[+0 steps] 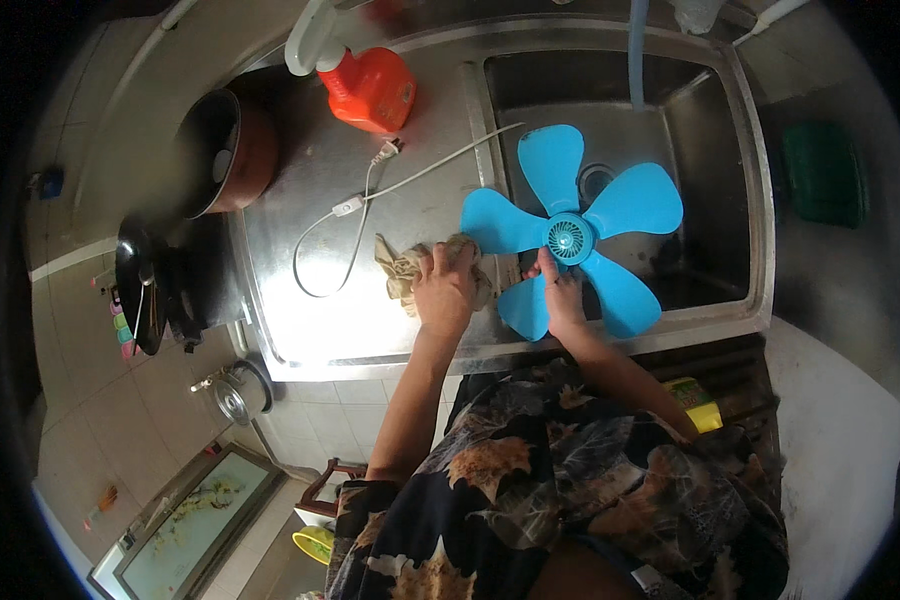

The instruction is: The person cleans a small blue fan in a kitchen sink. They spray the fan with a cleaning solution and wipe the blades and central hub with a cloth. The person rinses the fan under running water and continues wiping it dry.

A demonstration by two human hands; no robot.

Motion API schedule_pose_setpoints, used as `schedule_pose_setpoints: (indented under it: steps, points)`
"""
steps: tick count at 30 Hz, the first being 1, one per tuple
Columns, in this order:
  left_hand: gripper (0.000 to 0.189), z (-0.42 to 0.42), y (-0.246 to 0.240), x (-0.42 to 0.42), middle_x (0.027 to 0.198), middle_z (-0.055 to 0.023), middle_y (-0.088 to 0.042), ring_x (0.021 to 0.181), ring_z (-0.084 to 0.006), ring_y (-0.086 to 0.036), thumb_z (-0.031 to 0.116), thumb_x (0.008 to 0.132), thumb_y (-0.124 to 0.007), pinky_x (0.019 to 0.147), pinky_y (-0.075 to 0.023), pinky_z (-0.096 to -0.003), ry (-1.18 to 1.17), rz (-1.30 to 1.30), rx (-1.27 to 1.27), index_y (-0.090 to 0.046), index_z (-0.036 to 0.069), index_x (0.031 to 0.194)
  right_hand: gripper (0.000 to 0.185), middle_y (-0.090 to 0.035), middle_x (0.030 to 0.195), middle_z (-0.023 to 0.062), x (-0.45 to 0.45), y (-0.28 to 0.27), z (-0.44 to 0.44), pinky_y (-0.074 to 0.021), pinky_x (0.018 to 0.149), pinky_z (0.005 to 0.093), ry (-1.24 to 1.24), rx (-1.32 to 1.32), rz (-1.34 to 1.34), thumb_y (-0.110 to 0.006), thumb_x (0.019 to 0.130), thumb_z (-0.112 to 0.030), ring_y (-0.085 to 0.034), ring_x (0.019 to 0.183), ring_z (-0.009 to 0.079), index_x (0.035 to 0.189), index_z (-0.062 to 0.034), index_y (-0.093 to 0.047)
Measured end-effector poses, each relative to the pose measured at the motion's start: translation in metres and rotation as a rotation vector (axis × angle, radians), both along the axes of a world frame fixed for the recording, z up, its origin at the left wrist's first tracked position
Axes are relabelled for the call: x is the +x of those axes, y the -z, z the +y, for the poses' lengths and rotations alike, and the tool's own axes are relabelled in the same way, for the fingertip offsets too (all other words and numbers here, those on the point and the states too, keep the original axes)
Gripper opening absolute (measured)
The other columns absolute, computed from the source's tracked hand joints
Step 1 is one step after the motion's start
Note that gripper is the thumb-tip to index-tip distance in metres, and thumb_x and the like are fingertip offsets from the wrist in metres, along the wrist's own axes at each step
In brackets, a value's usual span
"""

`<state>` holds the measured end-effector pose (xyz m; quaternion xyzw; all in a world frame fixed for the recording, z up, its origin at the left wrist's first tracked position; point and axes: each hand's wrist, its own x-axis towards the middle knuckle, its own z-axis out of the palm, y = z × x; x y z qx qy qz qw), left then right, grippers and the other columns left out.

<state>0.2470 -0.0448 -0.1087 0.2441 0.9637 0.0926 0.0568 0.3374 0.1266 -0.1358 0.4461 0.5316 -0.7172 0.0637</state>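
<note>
A blue five-blade plastic fan is held over the edge of the steel sink. My right hand grips it near the round hub, thumb at the hub's rim, some fingers behind the blades. My left hand presses on a crumpled beige cloth, beside the tip of the left blade. Left of the cloth, a white power cord with an inline switch and a plug loops over the steel counter; its upper end runs towards the sink.
An orange spray bottle stands at the counter's back. A reddish-brown pot and a black wok are at the left. A grey-blue hose hangs over the sink. A green basin is at the far right; a yellow package lies below the counter.
</note>
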Motion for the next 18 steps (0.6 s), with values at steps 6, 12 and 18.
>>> schedule_pose_setpoints:
  steps: [6, 12, 18]
  points:
    - [0.027, 0.018, 0.010, -0.032, 0.111, -0.0088, -0.057, 0.094, -0.0338, -0.060, 0.022, 0.088, -0.060, 0.074, -0.0513, -0.0483, -0.100, 0.094, 0.030, -0.068, 0.023, 0.113, 0.052, -0.062, 0.088, 0.0054, -0.008, -0.001, 0.001, -0.0435, 0.082, 0.0390, 0.001, -0.037, 0.086, -0.053, 0.102, -0.053, -0.058, 0.084, 0.0186, 0.089, -0.0037, -0.060]
    - [0.025, -0.002, 0.009, -0.014, 0.110, -0.0091, -0.055, 0.099, -0.0330, -0.059, 0.021, 0.090, -0.060, 0.077, -0.0513, -0.0484, 0.037, 0.182, -0.002, -0.068, 0.020, 0.114, 0.047, -0.064, 0.090, 0.0059, -0.007, 0.002, -0.003, -0.0448, 0.078, 0.0379, 0.036, -0.034, 0.086, -0.055, 0.103, -0.049, -0.059, 0.083, 0.0176, 0.093, -0.0034, -0.062]
    - [0.023, -0.017, -0.004, -0.011, 0.111, -0.0103, -0.056, 0.098, -0.0341, -0.061, 0.023, 0.090, -0.062, 0.075, -0.0541, -0.0485, -0.008, -0.001, 0.074, -0.069, 0.018, 0.111, 0.049, -0.064, 0.091, 0.0071, -0.005, 0.013, -0.002, -0.0451, 0.078, 0.0393, -0.065, 0.062, 0.009, -0.056, 0.101, -0.052, -0.058, 0.082, 0.0194, 0.097, -0.0037, -0.064]
